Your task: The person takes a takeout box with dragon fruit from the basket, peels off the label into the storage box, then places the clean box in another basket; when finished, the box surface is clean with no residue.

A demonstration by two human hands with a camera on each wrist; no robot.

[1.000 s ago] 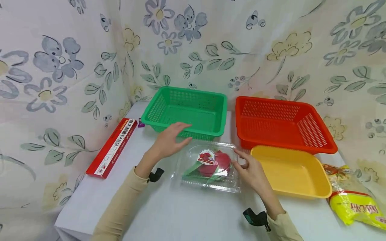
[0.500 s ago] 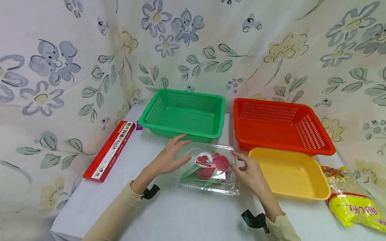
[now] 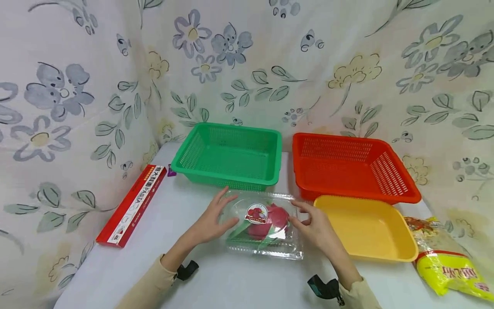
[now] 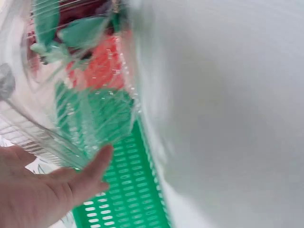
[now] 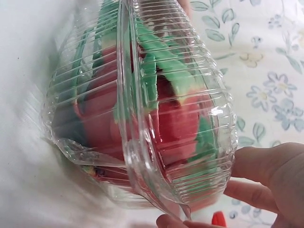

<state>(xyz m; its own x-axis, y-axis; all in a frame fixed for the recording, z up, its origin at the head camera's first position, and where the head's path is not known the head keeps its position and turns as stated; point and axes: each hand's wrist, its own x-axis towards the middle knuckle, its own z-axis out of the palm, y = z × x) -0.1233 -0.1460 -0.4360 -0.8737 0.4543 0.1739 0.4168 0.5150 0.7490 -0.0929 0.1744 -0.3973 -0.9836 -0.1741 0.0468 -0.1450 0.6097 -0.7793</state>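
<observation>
A clear plastic clamshell box [image 3: 283, 248] lies on the white table, with a round red-and-white sticker [image 3: 256, 213] on its lid. Through the plastic I see red dragon fruit [image 5: 178, 121] with green tips. My left hand [image 3: 210, 221] is at the box's left side, fingers spread and fairly straight; in the left wrist view its thumb is near the rim, and whether it touches cannot be told. My right hand [image 3: 318, 225] is at the right side, thumb and fingers extended. In the right wrist view its fingertips [image 5: 244, 161] touch the lid's side.
Behind the box stand a green basket [image 3: 227, 178] and a red basket [image 3: 347, 195]. A yellow tray [image 3: 362, 223] adjoins the red one on the right, beside a yellow-printed food bag [image 3: 447, 257]. A red pasta box [image 3: 131, 206] and a small purple packet [image 3: 171, 171] lie left.
The head view has tilted, so the scene sits lower in it. My left hand has come down from over the box's far left corner to its left side. The right hand stays by the box.
</observation>
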